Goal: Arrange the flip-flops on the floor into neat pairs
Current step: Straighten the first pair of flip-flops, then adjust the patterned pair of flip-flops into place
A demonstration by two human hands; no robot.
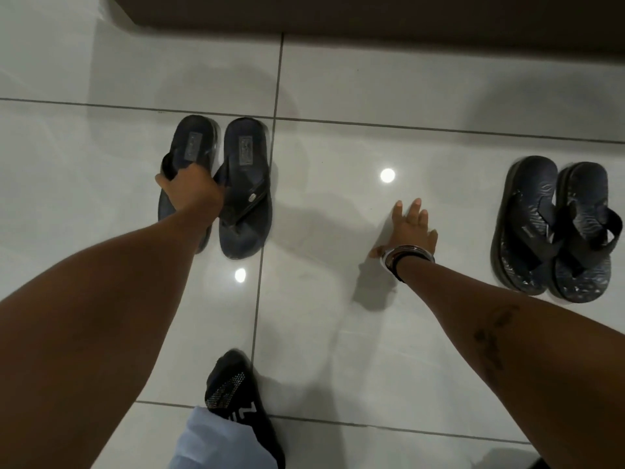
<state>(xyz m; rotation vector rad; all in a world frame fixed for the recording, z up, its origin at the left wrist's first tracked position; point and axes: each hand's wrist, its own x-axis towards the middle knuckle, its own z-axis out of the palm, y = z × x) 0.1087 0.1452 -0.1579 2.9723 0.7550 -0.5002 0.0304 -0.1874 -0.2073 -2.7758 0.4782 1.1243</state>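
Two dark flip-flops lie side by side on the white tiled floor at upper left. My left hand (pixel 189 187) grips the strap of the left flip-flop (pixel 192 143), whose front half is hidden under my hand and forearm. Its partner, the right flip-flop (pixel 245 194), rests flat beside it, touching or nearly so. A second pair of patterned dark flip-flops (pixel 554 228) sits together at the far right, the right one overlapping the left one's edge. My right hand (pixel 411 228), with bangles at the wrist, hovers open over bare tile between the two pairs.
A brown furniture base or wall panel (pixel 372 15) runs along the top. My foot in a black shoe (pixel 236 394) stands at bottom centre with a pale trouser leg. Glossy tiles (pixel 338 316) reflect two ceiling lights.
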